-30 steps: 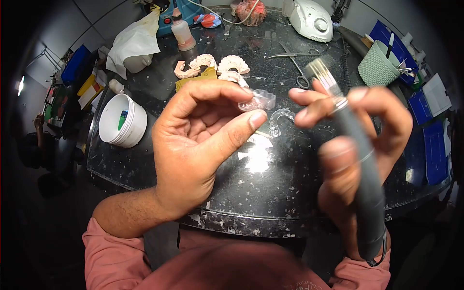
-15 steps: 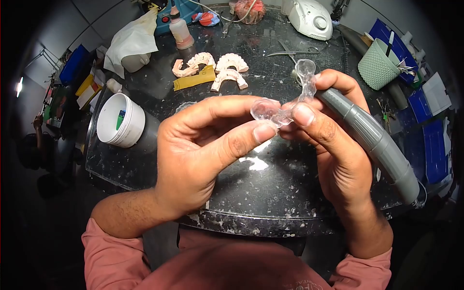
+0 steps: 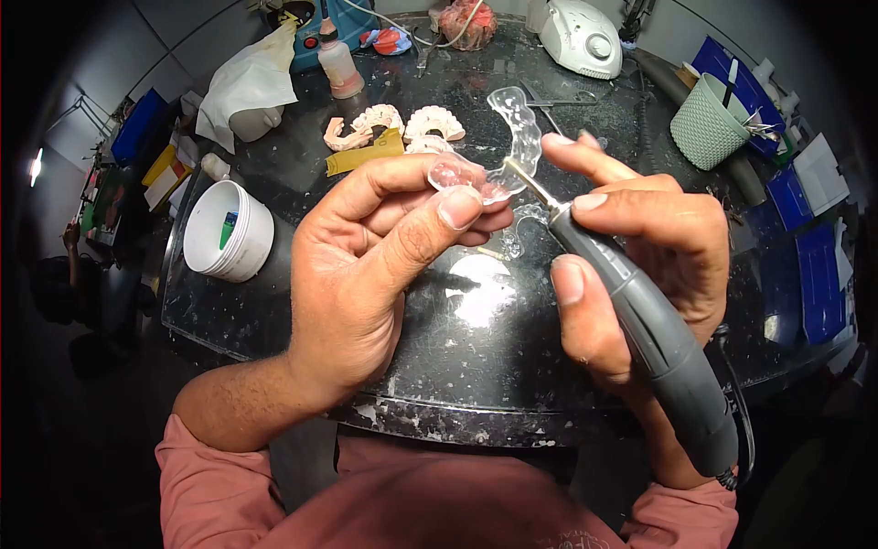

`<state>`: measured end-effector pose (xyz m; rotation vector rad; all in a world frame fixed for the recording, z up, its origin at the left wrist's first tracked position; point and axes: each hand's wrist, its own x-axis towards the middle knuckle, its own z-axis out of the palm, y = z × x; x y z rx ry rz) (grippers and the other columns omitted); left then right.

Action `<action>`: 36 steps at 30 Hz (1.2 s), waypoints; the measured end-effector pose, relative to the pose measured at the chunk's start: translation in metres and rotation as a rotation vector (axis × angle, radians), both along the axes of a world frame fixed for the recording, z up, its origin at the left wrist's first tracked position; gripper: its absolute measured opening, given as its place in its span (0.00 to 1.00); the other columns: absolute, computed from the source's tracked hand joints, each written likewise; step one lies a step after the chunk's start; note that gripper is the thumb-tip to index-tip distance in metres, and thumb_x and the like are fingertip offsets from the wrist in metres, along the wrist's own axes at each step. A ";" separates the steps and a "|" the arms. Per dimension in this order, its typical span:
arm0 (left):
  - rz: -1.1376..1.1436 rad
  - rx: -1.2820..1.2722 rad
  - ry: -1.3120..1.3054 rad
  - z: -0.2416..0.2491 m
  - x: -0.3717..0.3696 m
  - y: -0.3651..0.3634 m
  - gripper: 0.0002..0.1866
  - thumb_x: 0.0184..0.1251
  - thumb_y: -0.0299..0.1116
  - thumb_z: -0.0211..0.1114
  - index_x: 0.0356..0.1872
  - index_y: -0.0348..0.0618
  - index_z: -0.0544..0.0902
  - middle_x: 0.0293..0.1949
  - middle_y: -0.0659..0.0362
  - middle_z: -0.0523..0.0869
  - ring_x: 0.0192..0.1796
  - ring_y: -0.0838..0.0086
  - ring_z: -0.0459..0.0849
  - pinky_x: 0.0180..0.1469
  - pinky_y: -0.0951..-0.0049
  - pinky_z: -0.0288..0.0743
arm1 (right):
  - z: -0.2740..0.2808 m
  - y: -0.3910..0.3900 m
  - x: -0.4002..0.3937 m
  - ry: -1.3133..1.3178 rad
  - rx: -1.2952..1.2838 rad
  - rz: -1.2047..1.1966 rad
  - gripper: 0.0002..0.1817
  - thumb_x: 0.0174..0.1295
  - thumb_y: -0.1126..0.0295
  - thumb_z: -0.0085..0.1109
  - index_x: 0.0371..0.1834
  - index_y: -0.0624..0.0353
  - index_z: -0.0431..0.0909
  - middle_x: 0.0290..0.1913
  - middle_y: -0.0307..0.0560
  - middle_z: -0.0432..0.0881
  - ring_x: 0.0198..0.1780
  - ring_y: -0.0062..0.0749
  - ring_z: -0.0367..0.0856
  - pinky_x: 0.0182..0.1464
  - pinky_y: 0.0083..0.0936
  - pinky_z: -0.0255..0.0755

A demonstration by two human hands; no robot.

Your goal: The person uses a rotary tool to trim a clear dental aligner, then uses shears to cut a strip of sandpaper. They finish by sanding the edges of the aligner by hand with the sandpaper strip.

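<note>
A clear dental aligner point(image 3: 524, 137), arch-shaped, is pinched at its left end between the thumb and fingers of my left hand point(image 3: 375, 238). My right hand point(image 3: 654, 247) grips a dark grey rotary handpiece point(image 3: 640, 320) like a pen, its cable trailing from the lower end. The thin bur point(image 3: 530, 181) at its tip points up and left and meets the aligner near the middle of the arch; exact contact is hard to tell. On the table below, another clear plastic piece point(image 3: 514, 240) shows partly between my hands.
Plaster dental models point(image 3: 433, 122) and a strip of yellowish sandpaper point(image 3: 366, 156) lie behind my left hand. A white tub point(image 3: 229, 229) stands left, a green basket point(image 3: 710, 123) right. Farther back are a bottle point(image 3: 340, 69), a white control unit point(image 3: 581, 38) and scissors point(image 3: 558, 102).
My right hand has let go of the aligner and swung the handpiece round, so its bur now points at the aligner. My left hand keeps the aligner, now shifted slightly left.
</note>
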<state>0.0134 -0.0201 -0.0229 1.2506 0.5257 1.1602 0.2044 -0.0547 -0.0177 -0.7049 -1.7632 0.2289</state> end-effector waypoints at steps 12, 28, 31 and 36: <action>0.053 0.130 0.007 -0.003 0.003 -0.001 0.11 0.67 0.23 0.62 0.50 0.35 0.77 0.45 0.51 0.86 0.48 0.69 0.85 0.57 0.66 0.78 | 0.001 -0.002 0.000 0.020 -0.026 -0.025 0.18 0.54 0.73 0.66 0.46 0.60 0.69 0.41 0.48 0.77 0.58 0.54 0.77 0.69 0.55 0.58; -0.127 -0.147 -0.061 0.002 0.005 -0.002 0.07 0.68 0.26 0.59 0.44 0.38 0.73 0.52 0.40 0.81 0.53 0.56 0.84 0.59 0.61 0.79 | 0.013 -0.008 -0.003 0.223 -0.273 -0.082 0.13 0.68 0.74 0.55 0.53 0.60 0.69 0.42 0.53 0.83 0.49 0.35 0.82 0.60 0.35 0.71; -0.221 -0.113 -0.068 0.000 0.003 -0.003 0.07 0.67 0.25 0.59 0.44 0.39 0.72 0.51 0.40 0.82 0.52 0.57 0.84 0.57 0.62 0.81 | 0.008 -0.008 -0.006 0.352 -0.398 -0.008 0.16 0.60 0.83 0.62 0.49 0.60 0.71 0.41 0.50 0.82 0.48 0.31 0.82 0.55 0.29 0.75; -0.198 -0.141 0.013 0.006 0.001 -0.005 0.25 0.70 0.25 0.60 0.66 0.33 0.66 0.47 0.47 0.85 0.46 0.67 0.87 0.50 0.67 0.84 | 0.004 -0.008 -0.008 0.193 -0.303 -0.019 0.16 0.59 0.84 0.61 0.49 0.61 0.71 0.40 0.48 0.80 0.47 0.31 0.81 0.54 0.30 0.74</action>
